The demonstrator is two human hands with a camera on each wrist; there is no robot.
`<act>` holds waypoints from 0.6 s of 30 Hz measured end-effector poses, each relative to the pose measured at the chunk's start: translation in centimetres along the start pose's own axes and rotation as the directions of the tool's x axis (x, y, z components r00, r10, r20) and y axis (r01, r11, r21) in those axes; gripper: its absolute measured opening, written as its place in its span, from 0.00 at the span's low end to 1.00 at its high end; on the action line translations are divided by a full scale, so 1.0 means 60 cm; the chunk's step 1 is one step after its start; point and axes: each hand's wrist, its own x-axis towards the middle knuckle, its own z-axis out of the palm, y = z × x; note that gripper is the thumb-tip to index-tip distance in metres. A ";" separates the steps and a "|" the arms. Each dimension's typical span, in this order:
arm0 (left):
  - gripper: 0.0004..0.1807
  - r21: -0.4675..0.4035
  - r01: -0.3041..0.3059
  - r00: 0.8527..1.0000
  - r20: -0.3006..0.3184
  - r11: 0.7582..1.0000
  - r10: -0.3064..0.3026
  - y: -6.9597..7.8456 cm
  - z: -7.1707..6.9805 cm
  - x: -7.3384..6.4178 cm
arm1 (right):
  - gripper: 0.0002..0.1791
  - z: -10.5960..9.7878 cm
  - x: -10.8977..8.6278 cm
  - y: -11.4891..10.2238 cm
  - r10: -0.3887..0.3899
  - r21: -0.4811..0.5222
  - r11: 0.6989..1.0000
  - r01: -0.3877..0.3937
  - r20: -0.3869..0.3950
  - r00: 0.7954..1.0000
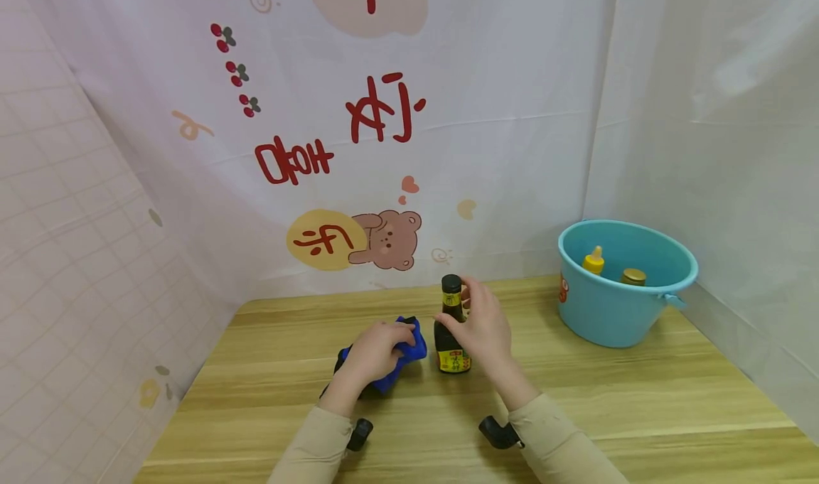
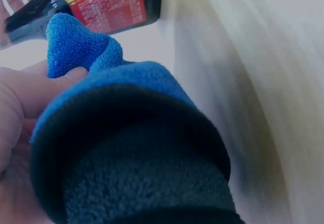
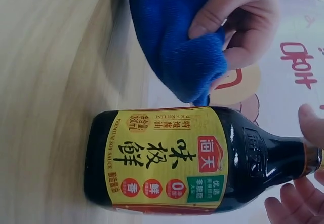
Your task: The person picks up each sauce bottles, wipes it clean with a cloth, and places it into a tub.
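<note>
A dark soy sauce bottle (image 1: 453, 340) with a black cap and yellow-red label stands upright on the wooden table (image 1: 269, 370). Around its neck curl the thumb and fingers of my right hand (image 1: 488, 324); the right wrist view shows the thumb on one side of the neck and fingertips (image 3: 289, 203) on the other. To the bottle's left, my left hand (image 1: 374, 352) pinches a bunched blue cloth (image 1: 409, 345) with a dark edge. In the right wrist view, the cloth (image 3: 177, 46) hangs close beside the bottle's label (image 3: 162, 160).
A light blue bucket (image 1: 614, 320) stands at the table's back right. Inside it are a yellow bottle (image 1: 593, 262) with a pointed tip and a jar with a gold lid (image 1: 633, 277). A printed white curtain (image 1: 505, 150) hangs behind the table.
</note>
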 end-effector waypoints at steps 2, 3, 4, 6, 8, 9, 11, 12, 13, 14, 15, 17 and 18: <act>0.15 -0.008 0.016 1.000 -0.007 1.000 -0.016 0.000 -0.005 -0.002 | 0.40 0.002 0.000 -0.002 0.007 -0.020 1.000 -0.007 -0.003 1.000; 0.15 -0.010 0.020 1.000 -0.009 1.000 -0.020 0.000 -0.007 -0.003 | 0.39 0.003 0.000 -0.003 0.009 -0.023 1.000 -0.009 -0.006 1.000; 0.15 -0.009 0.021 1.000 -0.012 1.000 -0.021 -0.001 -0.007 -0.003 | 0.38 0.003 0.000 -0.003 0.009 -0.020 1.000 -0.009 -0.013 1.000; 0.15 -0.012 0.025 1.000 -0.011 1.000 -0.025 0.001 -0.010 -0.003 | 0.36 0.004 -0.001 -0.002 0.004 -0.014 1.000 -0.004 -0.024 1.000; 0.15 -0.013 0.021 1.000 -0.010 1.000 -0.021 0.002 -0.013 -0.003 | 0.35 0.004 0.000 0.000 -0.001 -0.006 1.000 0.001 -0.031 1.000; 0.15 -0.017 0.017 1.000 -0.011 1.000 -0.018 0.002 -0.013 -0.002 | 0.35 0.004 0.000 0.000 -0.005 -0.004 1.000 0.004 -0.033 0.999; 0.15 -0.024 0.012 1.000 -0.014 1.000 -0.012 0.001 -0.014 -0.002 | 0.34 0.004 0.001 0.002 -0.008 0.009 1.000 0.008 -0.030 1.000; 0.14 -0.028 0.009 1.000 -0.016 1.000 -0.010 0.000 -0.015 -0.002 | 0.33 0.003 0.002 0.003 -0.010 0.020 1.000 0.010 -0.027 1.000; 0.15 -0.034 0.009 1.000 -0.018 0.999 -0.009 0.000 -0.015 -0.001 | 0.33 0.003 0.002 0.004 -0.010 0.034 0.999 0.011 -0.020 1.000; 0.15 -0.041 0.009 1.000 -0.022 0.999 -0.010 -0.001 -0.016 -0.001 | 0.33 0.002 0.003 0.006 -0.012 0.051 0.999 0.013 -0.011 1.000; 0.15 -0.049 0.007 1.000 -0.027 0.999 -0.009 -0.001 -0.016 -0.001 | 0.33 0.001 0.004 0.007 -0.015 0.073 0.997 0.015 0.000 1.000; 0.15 -0.062 0.002 0.999 -0.040 0.998 -0.005 -0.002 -0.019 0.000 | 0.32 -0.002 0.007 0.011 -0.020 0.127 0.992 0.016 0.031 0.999; 0.15 -0.065 0.001 0.999 -0.048 0.998 -0.004 -0.002 -0.020 0.000 | 0.32 -0.003 0.007 0.013 -0.021 0.154 0.988 0.013 0.050 0.999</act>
